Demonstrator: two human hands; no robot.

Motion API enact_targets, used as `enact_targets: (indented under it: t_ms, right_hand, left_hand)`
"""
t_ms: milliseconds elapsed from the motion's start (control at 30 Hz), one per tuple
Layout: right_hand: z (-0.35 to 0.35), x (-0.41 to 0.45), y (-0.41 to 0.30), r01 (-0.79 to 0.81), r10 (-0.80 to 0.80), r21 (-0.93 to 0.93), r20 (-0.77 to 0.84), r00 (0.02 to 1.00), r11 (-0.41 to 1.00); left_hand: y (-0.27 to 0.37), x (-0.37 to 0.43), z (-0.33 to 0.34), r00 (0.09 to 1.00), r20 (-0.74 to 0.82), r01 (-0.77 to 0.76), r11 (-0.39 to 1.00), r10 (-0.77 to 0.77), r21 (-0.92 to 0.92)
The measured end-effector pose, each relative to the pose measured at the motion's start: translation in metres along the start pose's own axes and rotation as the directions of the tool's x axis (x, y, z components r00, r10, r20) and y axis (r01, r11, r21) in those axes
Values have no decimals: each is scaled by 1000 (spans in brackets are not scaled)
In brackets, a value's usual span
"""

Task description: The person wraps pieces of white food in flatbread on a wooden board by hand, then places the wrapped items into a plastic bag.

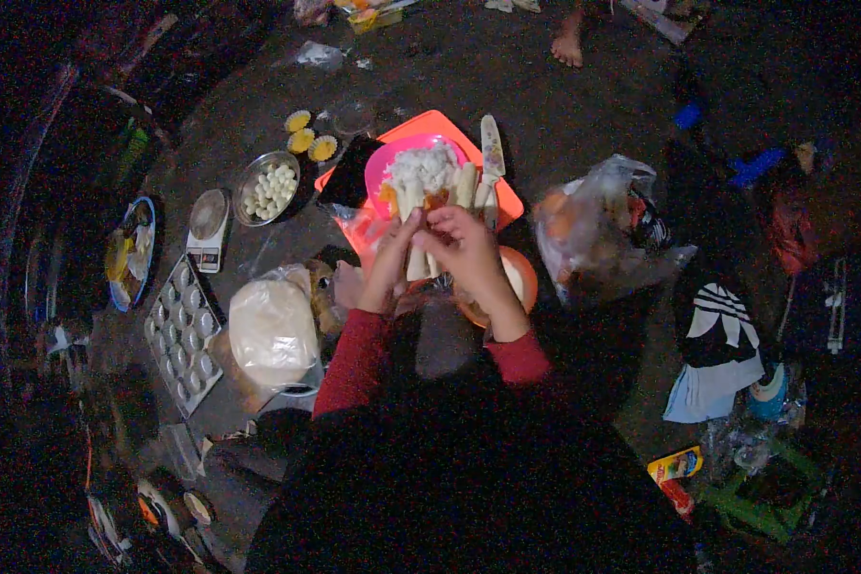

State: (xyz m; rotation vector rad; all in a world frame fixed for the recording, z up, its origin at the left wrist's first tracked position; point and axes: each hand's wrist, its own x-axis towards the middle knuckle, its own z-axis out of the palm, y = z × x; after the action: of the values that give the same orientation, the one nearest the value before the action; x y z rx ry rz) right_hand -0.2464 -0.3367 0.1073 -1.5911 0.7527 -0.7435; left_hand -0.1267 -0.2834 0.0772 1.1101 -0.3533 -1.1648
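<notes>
My left hand [391,262] grips a pale, stick-shaped piece of food [410,199], with the thumb along it. Close beside it is my right hand [471,251], its fingers apart and curled, with nothing plainly in them. More pale strips [417,265] show below, between the hands. Beyond them a pink plate [377,159] bears a heap of white shredded food [423,168] and some orange pieces. Another pale stick [465,185] lies at the plate's right side. Under the plate is an orange board [430,123], with a pale-bladed knife [492,147] across its right edge.
Left are a bowl of white balls [271,192], yellow paper cups [300,140], a kitchen scale [208,226], a muffin tin [185,337] and plastic-covered dough [274,337]. An orange bowl [525,276] sits partly behind my right wrist. A filled plastic bag [592,215] stands right; a person's foot [567,46] beyond.
</notes>
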Motion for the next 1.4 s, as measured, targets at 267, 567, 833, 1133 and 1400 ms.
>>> enact_targets:
  t_ms: [267, 567, 833, 1133, 1400]
  right_hand:
    - [-10, 59, 82, -185, -43, -627, -330, 943, 757]
    - [-25, 61, 92, -138, 139, 20, -236, 962, 990]
    - [19, -4, 22, 52, -67, -186, -79, 995, 981]
    - [-68, -8, -31, 88, -340, -512, -424, 839, 855]
    - [-280, 64, 35, -137, -339, -989, -145, 930, 47]
  left_hand:
    - [24, -31, 2, 996, -88, -5, 999, 9, 46]
    - [8, -17, -12, 997, 56, 63, 983, -54, -173]
    - [-3, -25, -23, 997, 70, 37, 910, -8, -413]
    - [-3, -39, -27, 985, 165, 41, 846, 56, -532]
    - [22, -67, -46, 984, 130, -71, 930, 125, -360]
